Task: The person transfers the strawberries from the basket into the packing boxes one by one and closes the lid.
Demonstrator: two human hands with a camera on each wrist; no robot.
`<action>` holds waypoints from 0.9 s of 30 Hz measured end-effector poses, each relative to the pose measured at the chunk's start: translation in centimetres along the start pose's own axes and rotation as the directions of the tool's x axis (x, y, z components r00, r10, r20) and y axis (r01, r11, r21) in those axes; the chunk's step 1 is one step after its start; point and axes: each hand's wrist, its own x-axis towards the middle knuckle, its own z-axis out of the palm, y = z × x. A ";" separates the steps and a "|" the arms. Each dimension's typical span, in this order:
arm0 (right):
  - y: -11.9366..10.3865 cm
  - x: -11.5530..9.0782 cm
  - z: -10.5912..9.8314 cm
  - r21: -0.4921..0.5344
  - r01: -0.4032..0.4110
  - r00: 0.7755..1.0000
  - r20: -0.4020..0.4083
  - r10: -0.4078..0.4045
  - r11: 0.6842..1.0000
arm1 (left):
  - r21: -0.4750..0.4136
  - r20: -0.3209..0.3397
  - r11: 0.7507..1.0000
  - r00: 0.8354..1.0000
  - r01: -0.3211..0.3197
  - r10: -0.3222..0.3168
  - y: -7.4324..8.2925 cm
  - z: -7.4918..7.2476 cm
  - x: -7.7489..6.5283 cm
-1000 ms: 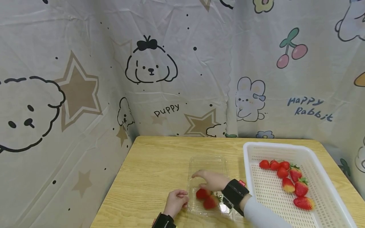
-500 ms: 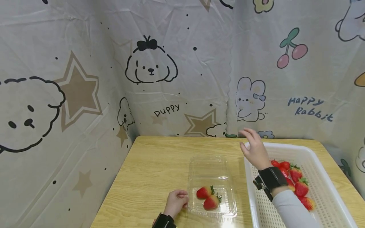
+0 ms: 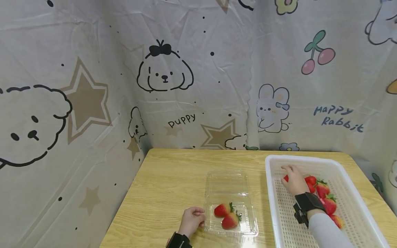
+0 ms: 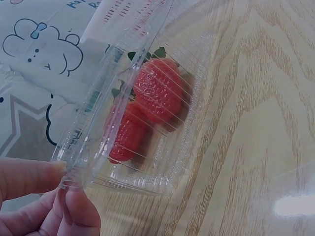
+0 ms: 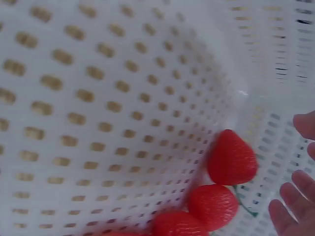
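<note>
My left hand (image 3: pixel 190 221) pinches the left rim of a clear plastic clamshell box (image 3: pixel 227 182) between thumb and fingers; the left wrist view shows this grip close up. Two strawberries, a front one (image 3: pixel 230 221) and one just behind it (image 3: pixel 221 210), lie in the box's near half. Inside the white basket, my right hand (image 3: pixel 294 182) reaches down over its far left part with fingers spread. The right wrist view has those fingers (image 5: pixel 298 196) apart from the nearest strawberry (image 5: pixel 231 158), holding nothing. Some strawberries are partly hidden under the hand and wrist.
The white perforated basket (image 3: pixel 270 196) stands on the right of the wooden table (image 3: pixel 167 182), with several strawberries (image 3: pixel 323 189) in it. Its raised wall stands between the box and the fruit. A printed curtain (image 3: pixel 192 72) closes off the back and left.
My right hand has left the box, swung right above the basket's far left corner, and come down over the strawberries there. My left hand has kept its place at the box rim.
</note>
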 end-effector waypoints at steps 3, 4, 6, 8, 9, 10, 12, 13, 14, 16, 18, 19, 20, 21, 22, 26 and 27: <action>0.8 -0.5 0.6 -0.054 -0.063 0.994 0.091 0.068 0.997 | -0.001 -0.001 1.000 1.000 -0.009 0.009 0.0 0.0 0.0; 1.0 -0.6 0.9 -0.071 -0.079 0.989 0.116 0.087 0.994 | 0.000 -0.003 1.000 1.000 -0.011 0.011 0.0 0.1 0.0; 1.4 -0.7 1.3 -0.099 -0.116 0.978 0.163 0.132 0.988 | 0.003 -0.006 1.000 1.000 -0.011 0.011 0.0 0.1 -0.1; 1.7 -0.9 1.7 -0.114 -0.142 0.967 0.197 0.162 0.983 | 0.006 -0.008 1.000 1.000 -0.008 0.008 0.0 0.1 -0.1; 1.8 -0.9 1.9 -0.113 -0.152 0.961 0.213 0.174 0.982 | 0.008 -0.008 1.000 1.000 -0.008 0.008 0.0 0.1 -0.1; 1.8 -1.0 2.1 -0.110 -0.158 0.958 0.225 0.179 0.981 | 0.009 -0.007 1.000 1.000 -0.007 0.007 0.0 0.1 -0.1; 1.8 -1.1 2.4 -0.095 -0.149 0.956 0.239 0.168 0.984 | 0.008 -0.008 1.000 1.000 -0.007 0.007 0.0 0.1 -0.1; 1.8 -1.2 2.5 -0.090 -0.141 0.958 0.238 0.158 0.986 | 0.009 -0.008 1.000 1.000 -0.006 0.006 0.0 0.2 0.0; 1.7 -1.2 2.6 -0.084 -0.133 0.960 0.237 0.149 0.988 | 0.009 -0.008 1.000 1.000 -0.005 0.005 0.0 0.2 0.0; 1.6 -1.4 2.7 -0.078 -0.127 0.963 0.229 0.142 0.989 | 0.011 -0.007 1.000 1.000 -0.006 0.006 0.0 0.2 0.0; 1.5 -1.6 2.8 -0.078 -0.133 0.964 0.224 0.147 0.988 | 0.012 -0.007 1.000 1.000 -0.008 0.008 0.0 0.2 0.0; 1.4 -1.6 2.8 -0.077 -0.133 0.964 0.220 0.147 0.988 | 0.013 -0.006 1.000 1.000 -0.009 0.009 0.0 0.2 0.0; 1.3 -1.6 2.8 -0.075 -0.135 0.963 0.223 0.149 0.988 | 0.014 -0.005 1.000 1.000 -0.012 0.012 0.1 0.2 0.0; 1.3 -1.6 2.7 -0.073 -0.139 0.962 0.229 0.152 0.988 | 0.015 -0.005 1.000 1.000 -0.015 0.015 0.1 0.2 0.0; 1.2 -1.5 2.6 -0.070 -0.137 0.960 0.235 0.150 0.988 | 0.014 -0.005 1.000 1.000 -0.015 0.015 0.1 0.2 -0.1; 1.0 -1.1 2.0 -0.058 -0.133 0.959 0.245 0.144 0.989 | 0.009 -0.004 1.000 1.000 -0.016 0.016 0.1 0.1 -0.1; 0.9 -0.9 1.8 -0.053 -0.132 0.961 0.239 0.141 0.990 | 0.008 -0.004 1.000 1.000 -0.013 0.013 0.1 0.1 -0.1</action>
